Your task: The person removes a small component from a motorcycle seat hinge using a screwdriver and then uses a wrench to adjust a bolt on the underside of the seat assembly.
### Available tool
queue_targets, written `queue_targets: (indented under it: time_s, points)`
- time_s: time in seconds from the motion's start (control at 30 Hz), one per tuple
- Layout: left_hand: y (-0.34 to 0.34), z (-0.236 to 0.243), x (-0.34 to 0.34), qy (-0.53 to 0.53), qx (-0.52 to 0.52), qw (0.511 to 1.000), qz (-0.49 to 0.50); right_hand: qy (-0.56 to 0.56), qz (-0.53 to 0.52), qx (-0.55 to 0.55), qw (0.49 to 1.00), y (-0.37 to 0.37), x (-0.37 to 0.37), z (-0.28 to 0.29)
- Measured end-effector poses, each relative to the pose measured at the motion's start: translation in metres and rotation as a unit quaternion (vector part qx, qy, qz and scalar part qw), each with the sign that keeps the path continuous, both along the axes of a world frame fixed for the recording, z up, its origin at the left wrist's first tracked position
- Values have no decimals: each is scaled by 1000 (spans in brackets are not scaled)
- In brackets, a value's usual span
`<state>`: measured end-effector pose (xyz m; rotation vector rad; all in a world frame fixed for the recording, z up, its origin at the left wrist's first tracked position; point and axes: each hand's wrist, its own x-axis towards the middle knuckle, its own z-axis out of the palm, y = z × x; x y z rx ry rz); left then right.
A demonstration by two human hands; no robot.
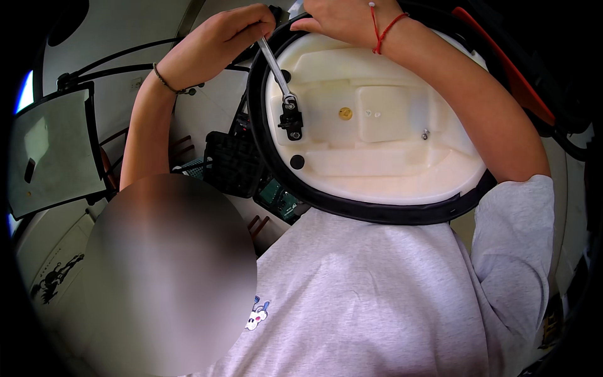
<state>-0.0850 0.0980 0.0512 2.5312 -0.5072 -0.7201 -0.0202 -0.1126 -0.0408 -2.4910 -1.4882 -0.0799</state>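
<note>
My left hand (235, 28) is closed around the upper end of a silver wrench (274, 64). The wrench slants down, its lower end at a bolt on a black metal bracket (290, 119). This bracket is fixed to the cream plastic underside of what looks like a scooter seat (389, 160), edged all round by a black rim (352, 210). At the top of the seat, my right hand (352, 20) bends over the far rim, its thumb stretched along the edge. The picture's top edge cuts off its other fingers.
Beside the seat on the left stands an open black tool case (229, 163). Below it lies a green tray (279, 200). A glass-topped table (59, 151) with a dark frame is farther left. An orange panel (505, 66) runs along the right. A blurred round patch hides the lower left.
</note>
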Motion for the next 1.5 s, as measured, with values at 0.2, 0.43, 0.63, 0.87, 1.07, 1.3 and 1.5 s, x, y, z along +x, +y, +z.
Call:
queue_targets:
  time_s: [0.2, 0.43, 0.63, 0.87, 1.07, 1.3, 1.5]
  points:
    - [-3, -2, 8, 0, 13, 999, -38, 2, 2, 14, 1000, 0, 1, -3]
    - [-8, -7, 14, 31, 24, 999, -37, 12, 2, 14, 1000, 0, 3, -5]
    - [-9, -18, 13, 30, 10, 999, -38, 24, 0, -1, 1000, 1, 2, -2]
    - [13, -18, -14, 9, -32, 998, 61, -9, 12, 24, 1000, 1, 2, -4]
    - [34, -1, -86, 86, 24, 958, 274, -10, 15, 43, 999, -2, 4, -12]
    - [18, -6, -175, 251, -45, 898, 360, 2, 19, 28, 999, -1, 2, -12]
    - [-2, -13, -202, 270, -123, 859, 417, 1, 6, 19, 1000, 3, -3, -7]
